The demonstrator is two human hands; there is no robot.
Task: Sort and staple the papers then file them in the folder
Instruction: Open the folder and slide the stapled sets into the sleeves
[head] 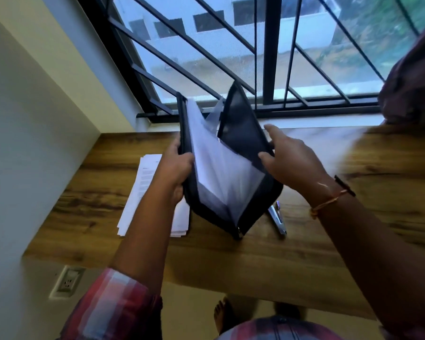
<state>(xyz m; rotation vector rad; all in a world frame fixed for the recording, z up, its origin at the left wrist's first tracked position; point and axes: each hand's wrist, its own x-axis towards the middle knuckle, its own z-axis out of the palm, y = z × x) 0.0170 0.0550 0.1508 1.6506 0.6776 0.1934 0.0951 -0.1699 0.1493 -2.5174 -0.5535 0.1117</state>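
A dark zip folder (241,128) is held up above the wooden desk, gaping open with white papers (221,175) inside it. My left hand (177,168) grips the folder's left edge, fingers curled round it. On the right flap my right hand (290,158) rests, thumb against the flap's edge and fingers spread behind it. A stack of printed papers (142,192) lies on the desk under my left forearm. A stapler (277,219) lies on the desk just right of the folder's lower corner.
The wooden desk (329,241) runs under a barred window (270,52), with a white wall on the left. A wall socket (68,282) sits below the desk's left end. A dark curtain (412,77) hangs at the right. My bare foot (222,315) shows below.
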